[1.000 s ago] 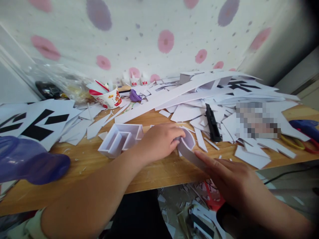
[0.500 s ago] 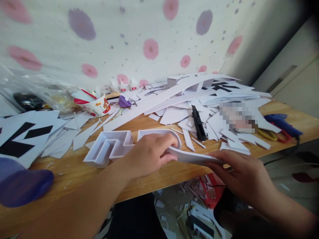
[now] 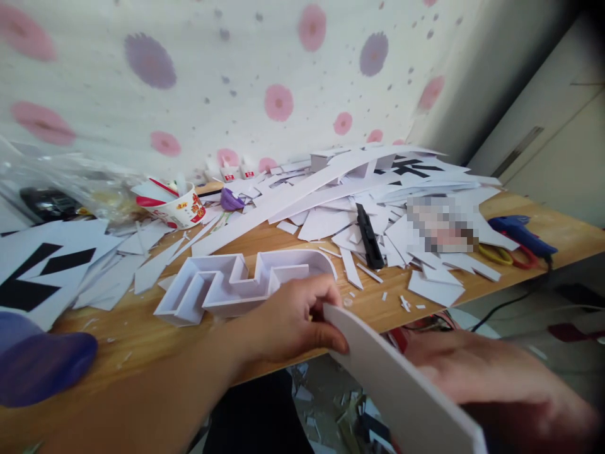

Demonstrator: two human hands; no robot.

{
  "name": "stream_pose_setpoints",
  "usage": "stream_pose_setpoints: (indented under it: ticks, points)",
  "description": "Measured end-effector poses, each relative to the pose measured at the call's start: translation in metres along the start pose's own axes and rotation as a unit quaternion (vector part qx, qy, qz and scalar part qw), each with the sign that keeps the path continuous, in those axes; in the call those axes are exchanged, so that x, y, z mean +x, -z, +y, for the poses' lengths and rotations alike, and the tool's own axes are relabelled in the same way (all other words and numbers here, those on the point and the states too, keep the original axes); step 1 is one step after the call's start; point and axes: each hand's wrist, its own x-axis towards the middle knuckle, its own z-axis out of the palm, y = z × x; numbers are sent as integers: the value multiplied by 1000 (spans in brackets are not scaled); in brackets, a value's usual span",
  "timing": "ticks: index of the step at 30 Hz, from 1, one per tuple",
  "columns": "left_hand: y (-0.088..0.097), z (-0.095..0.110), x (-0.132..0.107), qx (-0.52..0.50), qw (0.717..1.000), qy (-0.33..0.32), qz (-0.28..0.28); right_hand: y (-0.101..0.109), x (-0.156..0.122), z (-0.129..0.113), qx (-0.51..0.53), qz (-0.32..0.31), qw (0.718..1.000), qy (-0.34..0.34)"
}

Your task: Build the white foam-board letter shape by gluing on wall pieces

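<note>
A long white foam-board strip (image 3: 397, 378) slants from the table's front edge down toward the lower right. My left hand (image 3: 297, 315) pinches its upper end between thumb and fingers. Along the strip's far side is my right hand (image 3: 491, 372), blurred, its fingers partly hidden behind the board, so its grip is unclear. On the table just beyond my left hand lies a white hollow letter-like form (image 3: 227, 306) with upright walls and a rounded right end. My left hand covers part of it.
A black utility knife (image 3: 368, 236) lies on white board scraps (image 3: 326, 224). A blue glue gun (image 3: 522, 233) and scissors with red and yellow handles (image 3: 496, 254) are at the right. A paper cup (image 3: 182, 211) holds tools. A purple object (image 3: 47, 362) sits front left.
The strip has come away from the rounded end of the white form and swung down toward me. My right hand has moved lower and nearer; my left still pinches the strip.
</note>
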Motion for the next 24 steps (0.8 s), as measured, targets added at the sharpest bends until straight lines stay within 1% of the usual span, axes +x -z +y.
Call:
stream_pose_setpoints:
  ticks: [1,2,4,5,8,9,10,11,12,13,14,15,16,17,18,19,22,24]
  points:
    - [-3,-2,1,-13,999,20,-30,-4,7,-1,38,-6,999,25]
    - [-7,-4,1,-27,997,35,-55,-9,14,-1,60,1,998,36]
    - [-11,-7,2,-32,993,48,-99,-17,26,-2,80,27,996,36]
    - [-13,-8,2,-18,992,49,-115,-20,30,-3,61,33,997,34]
    - [-14,-6,2,70,986,28,-149,-24,31,-2,-53,25,998,32]
    - [-13,-4,2,97,984,14,-149,-23,29,-1,-84,26,996,26]
    - [-11,-2,1,113,985,-4,-133,-22,27,0,-102,41,994,20]
    - [-7,1,1,119,988,-28,-93,-21,26,3,-111,61,992,9]
    - [-2,3,1,119,991,-56,-30,-19,25,6,-120,79,989,-15]
    - [4,5,1,118,988,-87,55,-17,25,10,-137,100,984,-53]
    - [11,8,1,118,974,-121,152,-16,25,14,-158,110,976,-102]
    - [18,9,2,135,950,-151,237,-16,27,18,-183,111,965,-153]
    - [25,10,3,168,920,-180,304,-17,28,22,-210,101,953,-196]
    - [31,10,4,215,894,-201,338,-18,30,25,-237,85,941,-225]
    - [35,8,5,273,873,-215,343,-20,33,28,-263,71,933,-235]
    - [39,6,7,332,857,-221,327,-23,35,30,-287,61,927,-234]
    - [42,-3,12,476,827,-207,215,-32,40,32,-378,63,901,-202]
    - [41,-8,14,523,814,-194,161,-38,43,32,-442,64,880,-162]
